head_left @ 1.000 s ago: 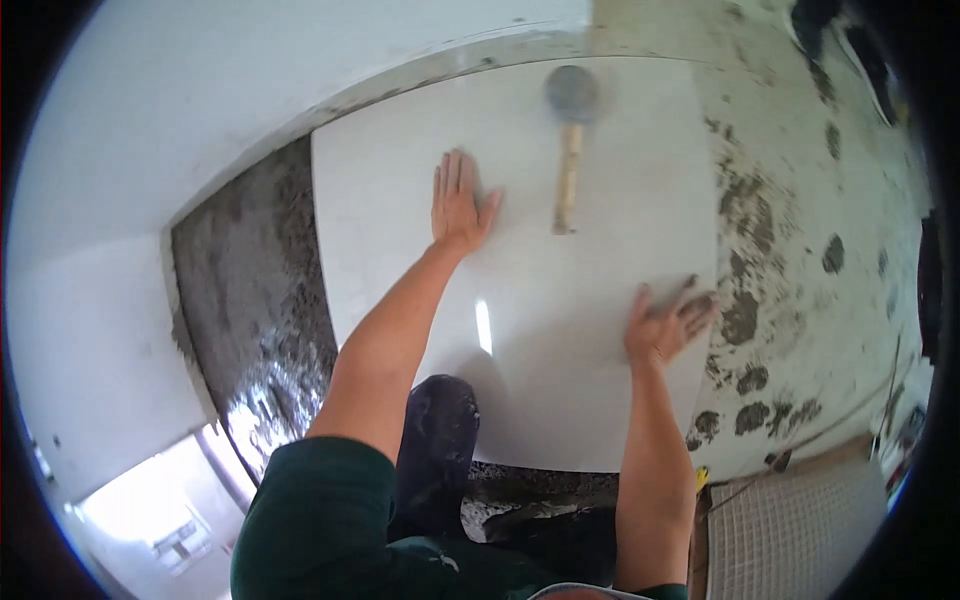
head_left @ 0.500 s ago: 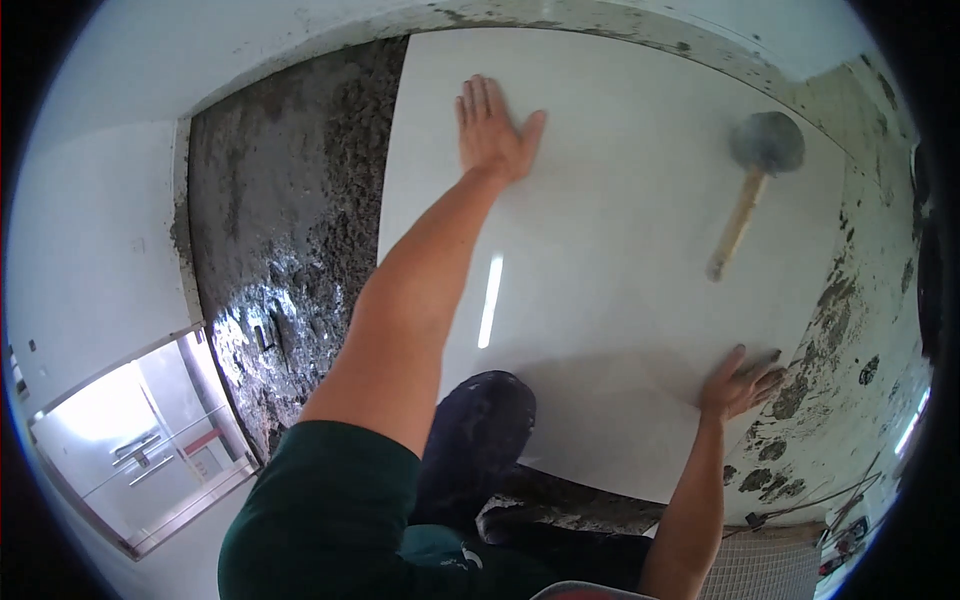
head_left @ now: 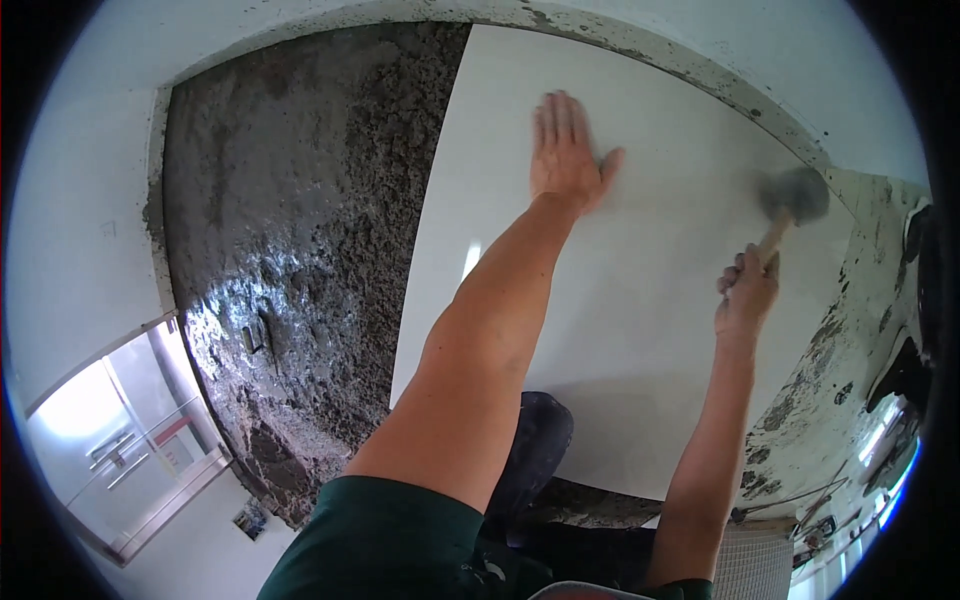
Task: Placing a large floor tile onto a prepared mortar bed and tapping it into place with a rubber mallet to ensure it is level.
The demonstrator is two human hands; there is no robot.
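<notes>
A large glossy white tile fills the middle and right of my view. My left hand lies palm down on its upper middle, fingers stretched out. At the right of the tile my right hand is wrapped round the wooden handle of a rubber mallet, whose grey head is blurred near the tile's upper right corner. My dark-clad knee shows at the tile's lower edge, under my left forearm.
Wet grey mortar spreads left of the tile. White walls border the top and left, with a bright doorway lower left. A mud-spattered light floor, dark objects at the rim and a pale grid-textured item are at the right.
My view has turned, showing more mortar. My right hand has moved from lying flat on the tile up to the mallet and grasped its handle. My left hand stays flat on the tile.
</notes>
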